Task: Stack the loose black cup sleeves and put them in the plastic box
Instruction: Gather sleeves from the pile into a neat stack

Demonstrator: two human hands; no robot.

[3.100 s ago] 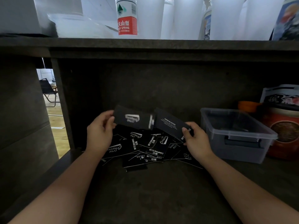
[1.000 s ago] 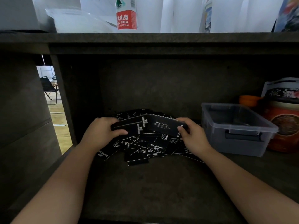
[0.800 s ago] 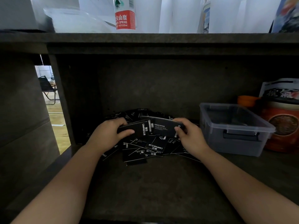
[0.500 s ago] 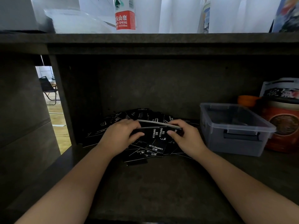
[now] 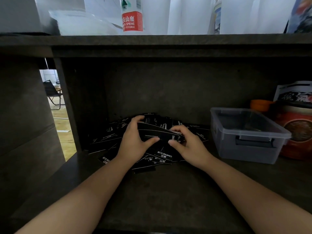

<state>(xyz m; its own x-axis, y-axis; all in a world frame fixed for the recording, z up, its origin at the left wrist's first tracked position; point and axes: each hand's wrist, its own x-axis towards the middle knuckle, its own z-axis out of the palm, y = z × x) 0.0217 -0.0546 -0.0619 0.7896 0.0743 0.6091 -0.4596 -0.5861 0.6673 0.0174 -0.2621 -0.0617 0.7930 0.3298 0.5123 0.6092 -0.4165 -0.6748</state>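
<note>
Your left hand (image 5: pixel 133 141) and right hand (image 5: pixel 189 144) both grip one small stack of sleeves (image 5: pixel 157 132), held just above the loose pile (image 5: pixel 118 137). Left fingers curl over the stack's far-left end, thumb (image 5: pixel 152 140) pressed along its near edge. Right hand pinches the right end: thumb (image 5: pixel 173 142) on the near edge, fingers bent over the top. How many sleeves are in the stack, can't tell; it's dark and the edges merge.

The pile sits at the back of the lower shelf (image 5: pixel 160 191), against the back wall, left of centre, fanned out flat and overlapping. It spreads toward the left upright and reaches forward under your wrists. White "CAMPING CLUB" print is legible on a sleeve (image 5: pixel 164 157) near the pile's front edge.

The plastic box (image 5: pixel 248 149) is on the same shelf toward the right end, lid off, just beside the pile's right edge, apart from your right hand. What's inside the box, can't tell; its floor looks dark.

Behind the box on the right: a red tin (image 5: pixel 298 132) and an orange container (image 5: pixel 260 105). On the top shelf: a water bottle (image 5: pixel 132 19) with a red label.
</note>
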